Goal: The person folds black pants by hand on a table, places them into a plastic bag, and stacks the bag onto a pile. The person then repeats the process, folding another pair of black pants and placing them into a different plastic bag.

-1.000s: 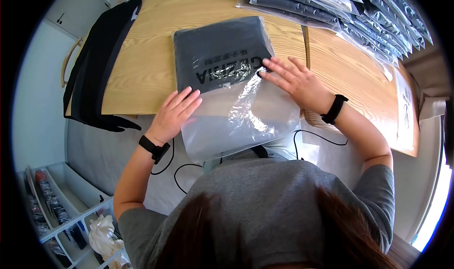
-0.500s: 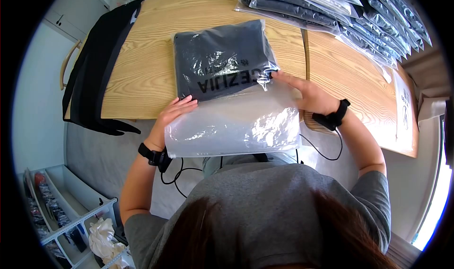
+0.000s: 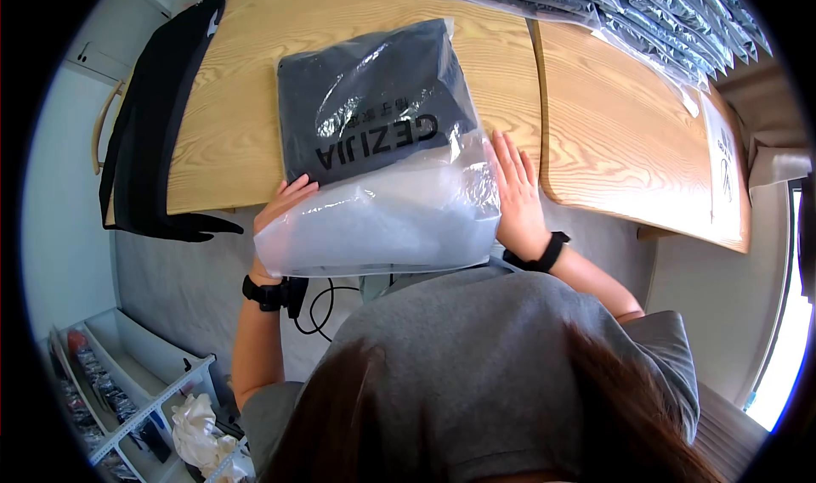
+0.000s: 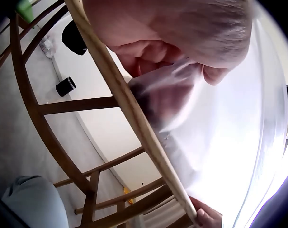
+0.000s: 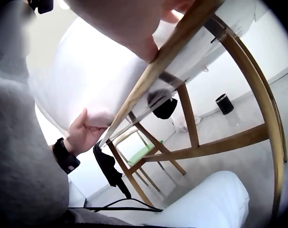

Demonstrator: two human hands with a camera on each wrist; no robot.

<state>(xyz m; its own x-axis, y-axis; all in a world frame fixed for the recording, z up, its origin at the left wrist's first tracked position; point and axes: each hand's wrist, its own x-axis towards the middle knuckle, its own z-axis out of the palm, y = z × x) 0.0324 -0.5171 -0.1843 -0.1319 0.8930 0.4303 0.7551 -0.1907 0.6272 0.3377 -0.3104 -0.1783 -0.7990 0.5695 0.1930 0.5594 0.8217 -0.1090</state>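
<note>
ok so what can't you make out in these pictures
Right hand, head view: thumb hidden by the plastic bag.
Stack of bags, head view: cut off by the top edge.
White sheet, head view: print too small to read.
Black object, left wrist view: partly hidden by the tabletop's edge.

Your plastic bag point(image 3: 374, 228) is see-through with a milky white tint, the lettering point(image 3: 378, 143) on it is straight-up black, and the folded cloth point(image 3: 365, 79) inside reads dark charcoal grey. Your table point(image 3: 246, 84) is honey-tan with streaky wood grain, and the draped garment point(image 3: 153, 118) is solid black. You've got a plain grey tee point(image 3: 501, 355), pale bluish trousers point(image 4: 34, 202) and black wrist straps point(image 3: 268, 294) btw.
</note>
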